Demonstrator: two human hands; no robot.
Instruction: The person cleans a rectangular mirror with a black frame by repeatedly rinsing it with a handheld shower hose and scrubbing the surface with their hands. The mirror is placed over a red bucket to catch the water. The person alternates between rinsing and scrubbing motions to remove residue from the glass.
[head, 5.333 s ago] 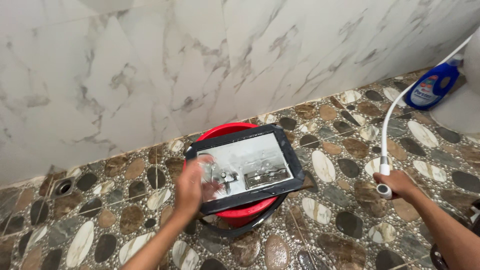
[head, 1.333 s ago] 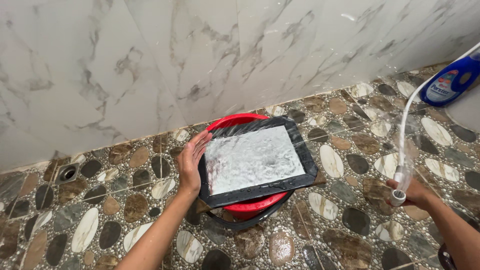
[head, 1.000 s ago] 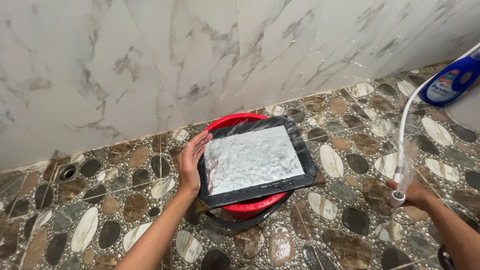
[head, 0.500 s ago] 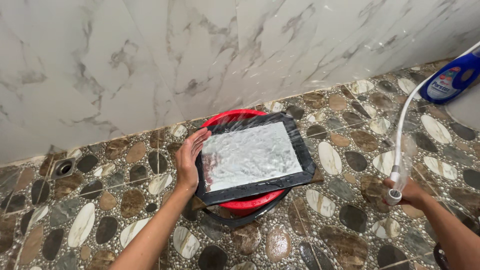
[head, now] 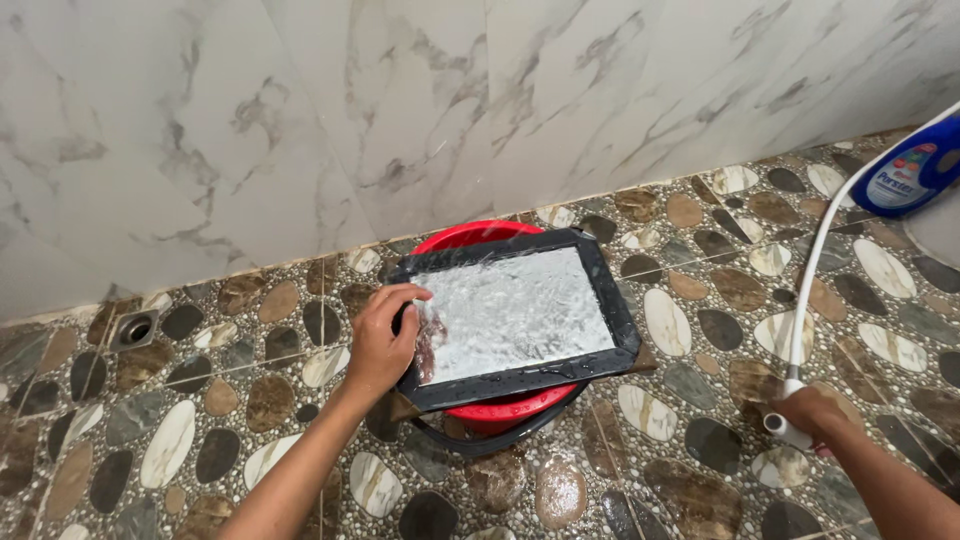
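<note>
mirror: so it's a rectangular mirror (head: 520, 310) with a chunky black frame, lying flat across the top of the red bucket (head: 470, 237). The glass is totally covered in water and white froth, so there's basically no clear reflection, just a bright rippled sheen. Frame is wet too, with drops along the near edge.

bucket: sits on the pebble-pattern floor (head: 700, 330) just in front of the marble-look wall (head: 400, 120). Only its red rim pokes out behind and below the mirror, and a dark handle loops out under the near side.

what changed: half a second ago the left hand was open and flat against the mirror's left edge with spray flying over the glass. Now the fingers have curled over the frame, the spray is gone, and the right hand has dropped lower and further from the bucket.

left hand: left hand (head: 385, 340) is at the mirror's left edge, fingers bent over the frame and thumb side on the glass, a loose grab rather than a tight fist.

right hand: right hand (head: 805, 415) is well right of the bucket, closed around the white sprayer head (head: 785, 428), its hose (head: 815, 250) running up toward a blue bottle (head: 915, 175).
</note>
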